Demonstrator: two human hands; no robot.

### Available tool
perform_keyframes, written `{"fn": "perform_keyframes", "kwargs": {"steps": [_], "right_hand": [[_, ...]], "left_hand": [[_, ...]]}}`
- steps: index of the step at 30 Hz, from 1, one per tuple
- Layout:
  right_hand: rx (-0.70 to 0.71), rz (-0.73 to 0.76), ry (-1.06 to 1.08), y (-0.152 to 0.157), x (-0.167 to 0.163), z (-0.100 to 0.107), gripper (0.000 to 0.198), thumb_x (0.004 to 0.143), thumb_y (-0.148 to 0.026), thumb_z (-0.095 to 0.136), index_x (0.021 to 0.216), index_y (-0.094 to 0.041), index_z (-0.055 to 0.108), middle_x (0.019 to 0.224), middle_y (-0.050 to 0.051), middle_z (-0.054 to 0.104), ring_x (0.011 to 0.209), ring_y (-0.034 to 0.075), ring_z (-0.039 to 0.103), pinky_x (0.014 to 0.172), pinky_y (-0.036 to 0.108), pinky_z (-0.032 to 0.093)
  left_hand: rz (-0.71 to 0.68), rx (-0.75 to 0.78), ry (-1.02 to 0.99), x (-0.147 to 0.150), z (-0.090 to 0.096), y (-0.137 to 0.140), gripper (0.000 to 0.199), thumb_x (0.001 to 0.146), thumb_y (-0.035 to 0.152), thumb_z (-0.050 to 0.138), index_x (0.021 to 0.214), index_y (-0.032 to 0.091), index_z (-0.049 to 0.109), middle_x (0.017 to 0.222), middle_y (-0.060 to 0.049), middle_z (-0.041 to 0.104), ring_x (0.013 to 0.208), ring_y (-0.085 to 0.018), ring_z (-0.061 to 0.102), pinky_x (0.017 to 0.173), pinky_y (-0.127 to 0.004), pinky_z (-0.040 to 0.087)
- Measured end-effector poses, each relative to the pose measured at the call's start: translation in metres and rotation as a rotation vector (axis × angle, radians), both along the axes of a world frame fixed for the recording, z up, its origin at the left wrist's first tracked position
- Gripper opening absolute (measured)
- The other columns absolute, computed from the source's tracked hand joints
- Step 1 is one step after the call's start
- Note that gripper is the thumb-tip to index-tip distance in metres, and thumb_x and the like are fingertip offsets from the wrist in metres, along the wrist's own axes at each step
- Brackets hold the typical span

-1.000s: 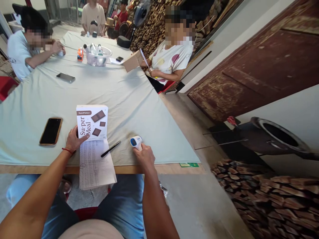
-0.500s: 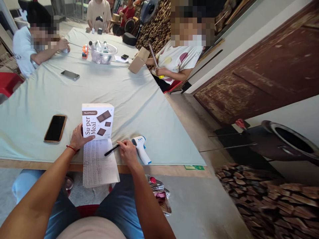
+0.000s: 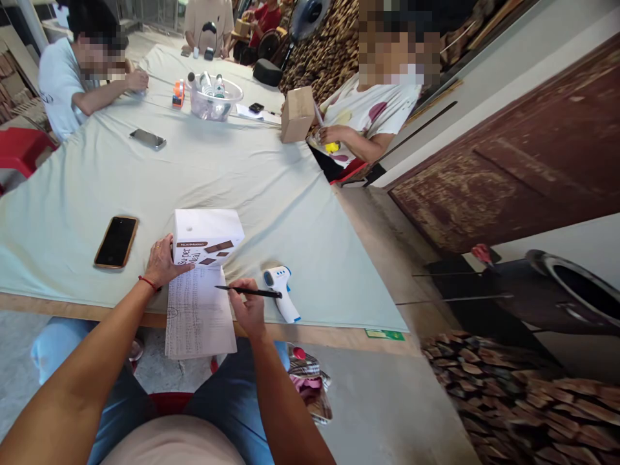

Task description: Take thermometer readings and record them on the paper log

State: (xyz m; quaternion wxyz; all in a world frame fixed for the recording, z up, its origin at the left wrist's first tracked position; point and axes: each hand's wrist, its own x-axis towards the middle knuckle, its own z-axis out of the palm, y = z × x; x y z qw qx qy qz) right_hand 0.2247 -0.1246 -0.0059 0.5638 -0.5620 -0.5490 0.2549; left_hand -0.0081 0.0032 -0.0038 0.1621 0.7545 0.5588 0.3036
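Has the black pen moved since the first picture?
Yes. Held in the right hand, the black pen has shifted rightward, farther from the brown-cased phone.

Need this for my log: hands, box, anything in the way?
Left hand holding white box at its left side. Right hand holding black pen, tip over paper. Thermometer right of that hand, off the paper.

Left grip [image 3: 161, 261] curled, thumb [image 3: 185, 267] extended, centre-left of frame; right grip [image 3: 248, 310] pinched, lower centre; both forearms [image 3: 104, 345] slant upward.
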Motion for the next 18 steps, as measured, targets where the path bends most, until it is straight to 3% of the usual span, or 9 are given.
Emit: {"fn": "perform_keyframes", "kwargs": {"steps": [3, 6, 9, 12, 18], "right_hand": [[-0.058, 0.049, 0.237, 0.011, -0.03, -0.003, 0.014, 0.084, -0.035, 0.061, 0.087, -0.023, 0.065, 0.078, 0.001, 0.065, 0.071, 0.017, 0.062, 0.068, 0.033, 0.053], [-0.122, 0.014, 0.311, 0.024, -0.048, -0.009, 0.015, 0.076, -0.035, 0.064, 0.083, -0.022, 0.066, 0.074, 0.0, 0.066, 0.066, 0.017, 0.061, 0.065, 0.033, 0.053], [-0.115, -0.095, 0.287, 0.031, -0.057, -0.017, 0.013, 0.07, -0.035, 0.064, 0.075, -0.023, 0.06, 0.067, -0.002, 0.062, 0.063, 0.016, 0.058, 0.063, 0.031, 0.051], [-0.108, -0.123, 0.223, 0.029, -0.058, -0.023, 0.014, 0.073, -0.037, 0.06, 0.074, -0.024, 0.057, 0.063, -0.003, 0.058, 0.063, 0.016, 0.054, 0.064, 0.031, 0.049], [-0.109, -0.135, 0.162, 0.026, -0.058, -0.026, 0.013, 0.076, -0.038, 0.057, 0.075, -0.024, 0.057, 0.064, -0.003, 0.057, 0.066, 0.017, 0.053, 0.067, 0.032, 0.047]], "left_hand": [[-0.028, -0.04, 0.083, 0.002, -0.001, 0.001, 0.104, 0.054, 0.047, 0.094, 0.14, 0.014, 0.045, 0.137, -0.02, 0.059, 0.134, -0.042, 0.053, 0.118, -0.058, 0.036], [-0.052, -0.063, 0.115, 0.004, 0.0, 0.0, 0.119, 0.05, 0.05, 0.095, 0.148, 0.014, 0.037, 0.142, -0.022, 0.056, 0.139, -0.042, 0.049, 0.123, -0.06, 0.027], [-0.058, -0.085, 0.122, 0.005, 0.001, -0.001, 0.135, 0.048, 0.053, 0.094, 0.156, 0.014, 0.024, 0.147, -0.022, 0.054, 0.142, -0.043, 0.046, 0.126, -0.061, 0.021], [-0.071, -0.104, 0.123, 0.006, 0.002, -0.002, 0.144, 0.048, 0.056, 0.094, 0.159, 0.013, 0.013, 0.15, -0.024, 0.051, 0.145, -0.043, 0.043, 0.127, -0.061, 0.017], [-0.081, -0.131, 0.108, 0.006, 0.002, -0.003, 0.151, 0.047, 0.059, 0.094, 0.161, 0.014, 0.007, 0.154, -0.024, 0.048, 0.148, -0.044, 0.039, 0.128, -0.06, 0.015]]}}
